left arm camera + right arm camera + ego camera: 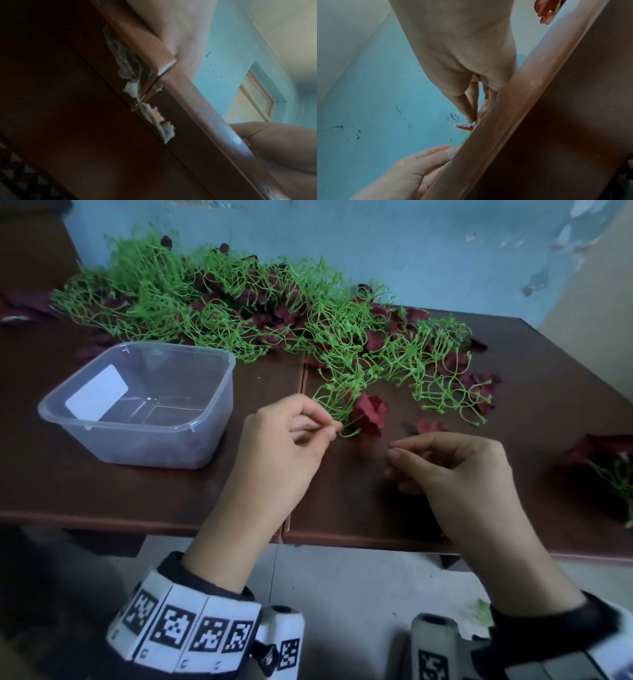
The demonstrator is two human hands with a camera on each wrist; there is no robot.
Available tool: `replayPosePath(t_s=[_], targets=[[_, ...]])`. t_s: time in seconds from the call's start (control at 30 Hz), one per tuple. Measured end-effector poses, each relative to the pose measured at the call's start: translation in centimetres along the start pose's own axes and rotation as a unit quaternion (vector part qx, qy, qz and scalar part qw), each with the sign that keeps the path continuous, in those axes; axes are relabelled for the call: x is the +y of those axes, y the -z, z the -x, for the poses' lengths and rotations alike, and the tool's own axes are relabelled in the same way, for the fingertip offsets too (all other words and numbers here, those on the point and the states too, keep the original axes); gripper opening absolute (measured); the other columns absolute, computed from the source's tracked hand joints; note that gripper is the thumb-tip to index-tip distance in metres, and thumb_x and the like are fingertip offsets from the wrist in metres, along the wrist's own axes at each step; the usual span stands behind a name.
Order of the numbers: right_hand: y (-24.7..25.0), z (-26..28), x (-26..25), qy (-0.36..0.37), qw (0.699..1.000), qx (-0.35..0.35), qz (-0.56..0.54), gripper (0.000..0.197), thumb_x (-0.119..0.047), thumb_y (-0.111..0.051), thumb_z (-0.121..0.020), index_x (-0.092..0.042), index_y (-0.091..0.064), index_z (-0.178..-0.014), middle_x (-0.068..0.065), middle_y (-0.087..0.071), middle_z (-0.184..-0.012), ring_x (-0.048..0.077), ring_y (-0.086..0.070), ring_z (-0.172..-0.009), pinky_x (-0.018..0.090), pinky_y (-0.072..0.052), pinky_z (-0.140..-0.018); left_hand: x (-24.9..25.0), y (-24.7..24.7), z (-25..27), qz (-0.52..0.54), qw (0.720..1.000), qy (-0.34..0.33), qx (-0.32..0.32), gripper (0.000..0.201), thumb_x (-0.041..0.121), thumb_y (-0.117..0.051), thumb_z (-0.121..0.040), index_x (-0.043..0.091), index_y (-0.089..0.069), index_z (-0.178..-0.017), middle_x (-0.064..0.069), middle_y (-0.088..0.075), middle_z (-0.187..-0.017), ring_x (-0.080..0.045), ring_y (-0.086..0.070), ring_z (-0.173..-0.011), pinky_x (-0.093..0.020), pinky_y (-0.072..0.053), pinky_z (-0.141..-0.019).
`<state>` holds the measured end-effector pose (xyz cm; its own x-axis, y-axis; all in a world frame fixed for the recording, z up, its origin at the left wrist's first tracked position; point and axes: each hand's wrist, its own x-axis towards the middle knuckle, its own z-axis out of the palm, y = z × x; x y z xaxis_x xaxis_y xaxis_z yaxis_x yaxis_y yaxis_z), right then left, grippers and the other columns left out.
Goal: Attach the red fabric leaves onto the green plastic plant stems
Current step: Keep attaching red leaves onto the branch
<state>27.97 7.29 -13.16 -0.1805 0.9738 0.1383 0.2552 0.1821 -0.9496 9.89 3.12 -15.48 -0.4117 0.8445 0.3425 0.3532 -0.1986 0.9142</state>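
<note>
Brown table (171, 501), mid-frame: your left hand (291, 440) pinches a green stem tip (334, 424) pointing right; your right hand (455, 463), fingers curled, apparently empty, sits just below a loose red leaf (430, 426).

No words or numbers readable here: only black-and-white square code markers on the wrist bands (185, 631), and a blank white label (96, 393) inside the clear tub (219, 378).

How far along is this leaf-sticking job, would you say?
Early, by the look of it. Done: one red leaf sits on the nearest green stem. In hand: the left hand pinches a bare tip of that stem; the right hand pinches its fingers together, apparently holding nothing. Left: the big pile of stems and loose leaves on the table.
</note>
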Motion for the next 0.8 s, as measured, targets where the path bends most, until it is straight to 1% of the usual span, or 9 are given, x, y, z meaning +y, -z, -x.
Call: replayPosePath(t_s=[0.07,0.13,0.17,0.23,0.33,0.43,0.6,0.73,0.8], targets=[[0.5,-0.4,0.3,0.033,0.996,0.050,0.068,0.011,-0.016,-0.081,-0.081,-0.025,-0.077,-0.075,0.006,-0.073,-0.074,0.009,-0.067,-0.063,0.033,-0.059,-0.066,0.0,-0.1,-0.1,0.001,1.000,0.000,0.008,0.015,-0.001,-0.073,-0.089,0.013,-0.069,-0.086,0.005,-0.079,-0.089,-0.004,-0.076,-0.087,-0.022,-0.060,-0.081],[1.2,-0.9,0.5,0.049,0.990,0.084,0.106,0.014,-0.021,-0.082,-0.079,-0.031,-0.075,-0.072,0.001,-0.072,-0.091,-0.003,-0.066,-0.081,0.034,-0.057,-0.082,0.0,-0.1,-0.2,-0.002,1.000,0.002,0.012,0.014,-0.001,-0.072,-0.090,0.012,-0.069,-0.086,0.004,-0.079,-0.089,-0.004,-0.076,-0.086,-0.020,-0.060,-0.079],[1.4,-1.3,0.6,0.045,0.988,0.095,0.115,0.015,-0.022,-0.082,-0.079,-0.031,-0.075,-0.070,-0.003,-0.073,-0.090,-0.005,-0.065,-0.091,0.036,-0.055,-0.089,0.0,-0.1,-0.2,-0.004,1.000,0.002,0.014,0.013,0.000,-0.072,-0.090,0.012,-0.069,-0.086,0.003,-0.079,-0.089,-0.005,-0.076,-0.085,-0.020,-0.060,-0.079],[1.8,-1.9,0.8,0.006,0.989,0.107,0.098,0.014,-0.023,-0.082,-0.079,-0.029,-0.076,-0.067,-0.006,-0.074,-0.071,0.007,-0.068,-0.096,0.045,-0.056,-0.089,0.1,-0.1,-0.1,-0.006,1.000,0.007,0.017,0.013,0.002,-0.072,-0.090,0.013,-0.069,-0.085,0.002,-0.079,-0.088,-0.006,-0.076,-0.083,-0.024,-0.061,-0.079],[2.0,-2.2,0.8,-0.065,0.991,0.091,0.073,0.008,-0.028,-0.080,-0.080,-0.026,-0.078,-0.072,0.003,-0.074,-0.068,0.028,-0.072,-0.077,0.054,-0.060,-0.075,0.1,-0.1,-0.1,0.002,0.999,0.028,0.017,0.016,0.003,-0.072,-0.091,0.018,-0.069,-0.083,0.003,-0.080,-0.087,-0.008,-0.077,-0.083,-0.034,-0.063,-0.083],[2.1,-2.0,0.6,-0.067,0.991,0.081,0.085,0.012,-0.027,-0.080,-0.081,-0.020,-0.078,-0.072,0.009,-0.074,-0.068,0.035,-0.072,-0.073,0.052,-0.061,-0.071,0.0,-0.1,-0.1,0.033,0.998,0.046,0.013,0.016,0.003,-0.070,-0.092,0.018,-0.071,-0.086,0.004,-0.080,-0.089,-0.010,-0.077,-0.087,-0.043,-0.062,-0.088],[2.1,-2.0,1.1,-0.064,0.994,0.070,0.058,0.011,-0.026,-0.080,-0.082,-0.017,-0.078,-0.075,0.006,-0.075,-0.069,0.030,-0.074,-0.071,0.050,-0.062,-0.073,0.2,0.0,-0.1,0.055,0.998,0.043,0.003,0.016,0.001,-0.067,-0.094,0.016,-0.070,-0.094,0.004,-0.080,-0.100,-0.007,-0.075,-0.096,-0.036,-0.060,-0.091],[1.3,-2.8,1.1,-0.035,0.998,0.046,-0.025,0.012,-0.011,-0.077,-0.085,-0.007,-0.075,-0.074,0.005,-0.076,-0.099,0.014,-0.075,-0.079,0.028,-0.061,-0.072,0.0,0.0,-0.3,0.082,0.996,0.043,0.010,0.019,-0.005,-0.063,-0.095,0.014,-0.068,-0.096,0.001,-0.079,-0.104,-0.009,-0.075,-0.099,-0.036,-0.059,-0.093],[0.8,-3.1,1.0,-0.022,1.000,0.005,-0.004,0.015,-0.013,-0.078,-0.083,-0.009,-0.076,-0.069,0.001,-0.073,-0.109,0.012,-0.073,-0.093,0.031,-0.061,-0.076,-0.1,0.1,-0.4,0.101,0.994,0.047,0.018,0.020,-0.006,-0.062,-0.094,0.012,-0.069,-0.099,0.000,-0.079,-0.105,-0.010,-0.075,-0.101,-0.036,-0.059,-0.094]])
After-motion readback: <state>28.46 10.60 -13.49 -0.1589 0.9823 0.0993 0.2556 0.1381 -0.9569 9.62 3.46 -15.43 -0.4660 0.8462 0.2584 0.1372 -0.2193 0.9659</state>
